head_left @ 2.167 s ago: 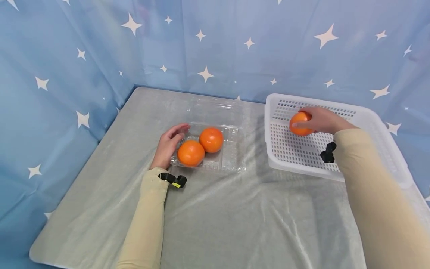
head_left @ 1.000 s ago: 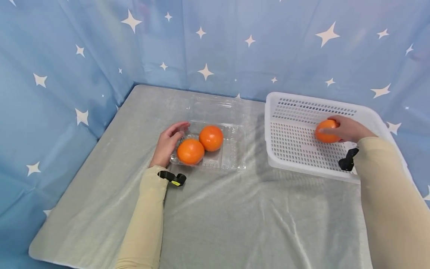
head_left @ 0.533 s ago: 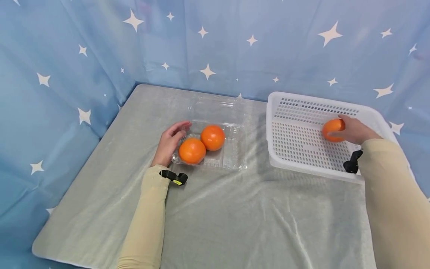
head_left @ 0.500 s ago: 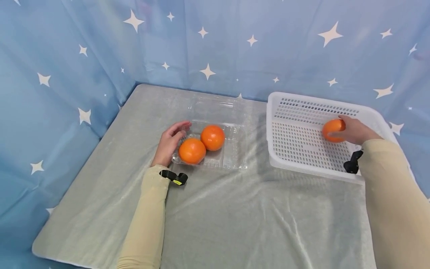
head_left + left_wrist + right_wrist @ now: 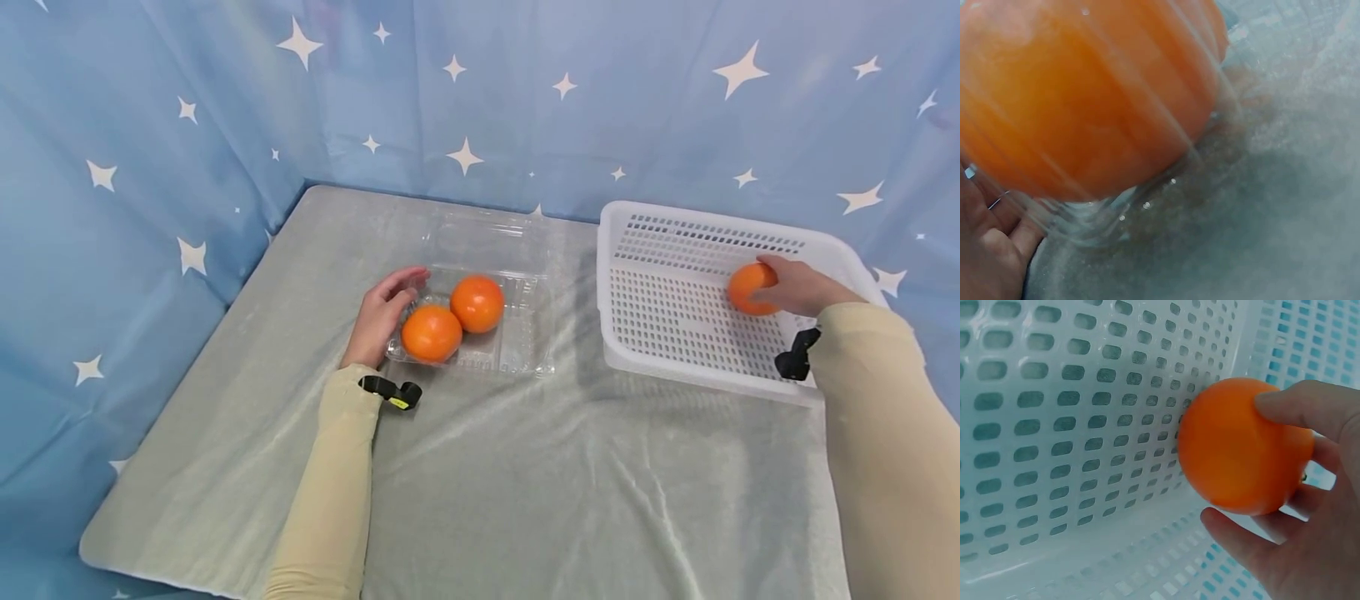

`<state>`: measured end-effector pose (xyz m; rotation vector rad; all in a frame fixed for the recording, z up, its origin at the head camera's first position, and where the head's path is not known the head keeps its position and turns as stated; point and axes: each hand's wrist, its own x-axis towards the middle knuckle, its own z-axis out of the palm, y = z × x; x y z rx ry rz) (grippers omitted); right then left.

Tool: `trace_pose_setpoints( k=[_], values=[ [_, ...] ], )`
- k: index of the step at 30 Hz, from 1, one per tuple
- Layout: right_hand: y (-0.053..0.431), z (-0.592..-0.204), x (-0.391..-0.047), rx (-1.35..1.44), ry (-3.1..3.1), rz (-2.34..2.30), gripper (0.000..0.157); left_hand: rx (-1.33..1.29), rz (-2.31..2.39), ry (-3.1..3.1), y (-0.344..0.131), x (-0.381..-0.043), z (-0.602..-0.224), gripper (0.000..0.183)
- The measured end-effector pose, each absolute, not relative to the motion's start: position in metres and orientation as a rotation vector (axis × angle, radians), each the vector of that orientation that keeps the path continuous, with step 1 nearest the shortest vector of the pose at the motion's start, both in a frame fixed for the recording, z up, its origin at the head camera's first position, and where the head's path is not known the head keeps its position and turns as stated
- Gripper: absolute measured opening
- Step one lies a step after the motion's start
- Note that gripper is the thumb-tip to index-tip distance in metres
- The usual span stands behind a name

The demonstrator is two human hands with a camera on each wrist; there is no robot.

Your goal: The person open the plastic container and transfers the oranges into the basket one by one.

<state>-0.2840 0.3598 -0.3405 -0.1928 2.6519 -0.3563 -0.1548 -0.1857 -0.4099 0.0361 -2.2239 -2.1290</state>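
In the white basket, my right hand holds a smooth, round orange fruit. The right wrist view shows the thumb on top of the fruit and the other fingers beneath and behind it, close to the perforated basket wall. Two similar orange fruits, a nearer one and a farther one, sit side by side in a clear plastic clamshell box. My left hand rests at the box's left side with fingers loosely bent. Part of it shows beyond the clear wall in the left wrist view.
The box's clear lid lies folded back toward the blue star-patterned curtain. A grey cloth covers the table. The basket stands to the right of the box, near the back edge.
My right hand has moved rightward inside the basket, carrying the fruit from near its middle toward its right end. The left hand and the two boxed fruits keep their places.
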Motion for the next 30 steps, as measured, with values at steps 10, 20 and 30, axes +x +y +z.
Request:
trace_pose_setpoints(
  k=[10,20,30],
  values=[
    [0.3605,-0.3416,-0.2835,-0.207,2.691,-0.316,0.074,0.028,-2.143,-2.194,-0.1861,-0.1535,-0.4131,0.034],
    [0.3605,-0.3388,-0.2815,-0.185,2.694,-0.333,0.078,-0.001,-2.16,-2.172,-0.1857,-0.1547,-0.4123,0.034],
    [0.3641,-0.3389,-0.2836,-0.198,2.692,-0.326,0.08,0.004,-2.147,-2.198,-0.186,-0.1554,-0.4111,0.033]
  ],
)
